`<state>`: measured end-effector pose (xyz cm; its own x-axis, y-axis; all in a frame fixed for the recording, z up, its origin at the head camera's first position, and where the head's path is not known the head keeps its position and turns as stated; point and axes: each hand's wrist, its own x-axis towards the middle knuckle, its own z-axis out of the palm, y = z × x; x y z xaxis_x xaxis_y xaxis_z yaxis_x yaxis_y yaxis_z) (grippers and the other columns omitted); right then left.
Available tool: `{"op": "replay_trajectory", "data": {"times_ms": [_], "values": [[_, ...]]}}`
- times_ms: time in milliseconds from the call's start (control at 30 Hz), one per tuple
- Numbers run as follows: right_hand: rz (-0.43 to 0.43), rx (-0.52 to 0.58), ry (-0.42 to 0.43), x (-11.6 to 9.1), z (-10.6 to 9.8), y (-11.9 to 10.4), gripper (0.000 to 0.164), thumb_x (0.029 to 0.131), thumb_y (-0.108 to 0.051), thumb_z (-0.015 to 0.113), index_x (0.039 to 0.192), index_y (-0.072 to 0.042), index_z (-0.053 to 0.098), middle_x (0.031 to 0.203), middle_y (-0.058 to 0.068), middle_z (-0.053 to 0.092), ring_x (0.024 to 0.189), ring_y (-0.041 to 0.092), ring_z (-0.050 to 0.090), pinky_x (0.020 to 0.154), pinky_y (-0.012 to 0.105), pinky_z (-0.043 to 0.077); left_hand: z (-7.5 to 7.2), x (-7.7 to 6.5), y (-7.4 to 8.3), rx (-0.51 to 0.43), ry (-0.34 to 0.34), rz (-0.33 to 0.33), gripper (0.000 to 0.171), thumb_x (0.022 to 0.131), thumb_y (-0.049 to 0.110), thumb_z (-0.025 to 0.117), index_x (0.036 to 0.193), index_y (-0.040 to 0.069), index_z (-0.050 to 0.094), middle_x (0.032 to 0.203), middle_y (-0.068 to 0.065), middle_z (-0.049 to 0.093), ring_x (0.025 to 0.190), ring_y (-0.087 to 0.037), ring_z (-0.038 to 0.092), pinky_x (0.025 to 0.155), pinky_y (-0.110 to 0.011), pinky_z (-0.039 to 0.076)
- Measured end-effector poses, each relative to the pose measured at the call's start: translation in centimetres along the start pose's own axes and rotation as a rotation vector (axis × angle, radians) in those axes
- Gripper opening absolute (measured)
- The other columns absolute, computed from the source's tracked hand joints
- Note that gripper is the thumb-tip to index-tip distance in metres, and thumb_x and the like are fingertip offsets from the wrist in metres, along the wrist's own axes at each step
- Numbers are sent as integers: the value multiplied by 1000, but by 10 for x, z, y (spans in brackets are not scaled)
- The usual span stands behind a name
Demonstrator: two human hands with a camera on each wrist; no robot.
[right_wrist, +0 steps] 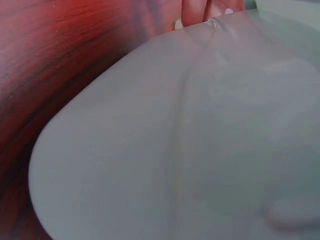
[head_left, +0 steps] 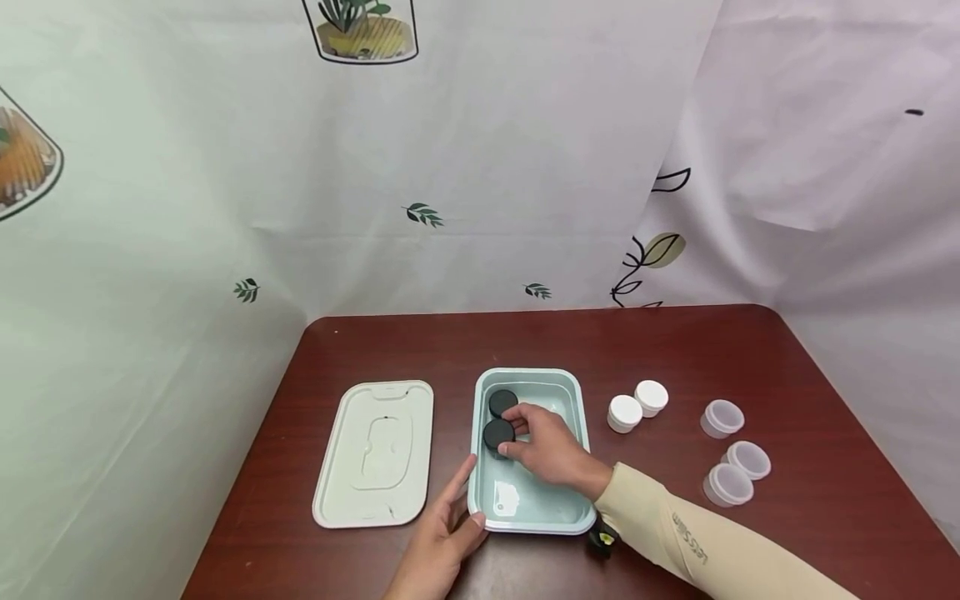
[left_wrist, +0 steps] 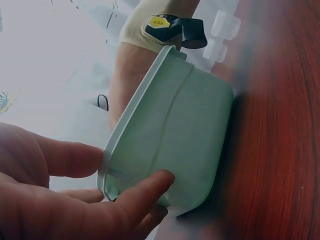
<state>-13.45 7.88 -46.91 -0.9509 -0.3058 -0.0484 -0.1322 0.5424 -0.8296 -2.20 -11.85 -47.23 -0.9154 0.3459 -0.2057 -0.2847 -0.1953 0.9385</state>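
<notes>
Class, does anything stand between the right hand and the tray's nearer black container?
Nothing visible does: the right hand grips the nearer black container inside the tray; the farther black container stands beyond it.

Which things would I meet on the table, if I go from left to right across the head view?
Off-white lid → pale blue tray with two black-topped containers inside → two white containers → three translucent-topped containers.
</notes>
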Motion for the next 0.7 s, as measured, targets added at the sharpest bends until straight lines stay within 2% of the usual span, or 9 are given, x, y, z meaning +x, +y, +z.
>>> {"op": "replay_trajectory", "data": {"times_ms": [233, 467, 700], "values": [[3, -43, 20, 1, 3, 2, 39, 90, -8, 82, 125, -2, 65, 113, 9, 72, 105, 22, 71, 92, 40, 58, -1, -1, -1, 6, -4, -2, 75, 107, -2, 48, 171, 9, 12, 167, -37, 24, 150, -41, 37, 109, -31, 52], [35, -16, 31, 2, 3, -2, 38, 90, -6, 81, 123, -2, 64, 114, 13, 72, 104, 23, 70, 92, 42, 58, -2, -1, -1, 8, 5, -3, 76, 106, -3, 48, 171, 9, 11, 167, -37, 24, 151, -42, 36, 109, -33, 51], [66, 13, 40, -2, -2, -9, 39, 90, -7, 82, 123, -1, 64, 117, 16, 72, 110, 28, 70, 96, 46, 59, -2, -1, 0, 8, 12, -7, 75, 106, -2, 49, 171, 9, 12, 166, -39, 25, 149, -41, 39, 112, -40, 51]]}}
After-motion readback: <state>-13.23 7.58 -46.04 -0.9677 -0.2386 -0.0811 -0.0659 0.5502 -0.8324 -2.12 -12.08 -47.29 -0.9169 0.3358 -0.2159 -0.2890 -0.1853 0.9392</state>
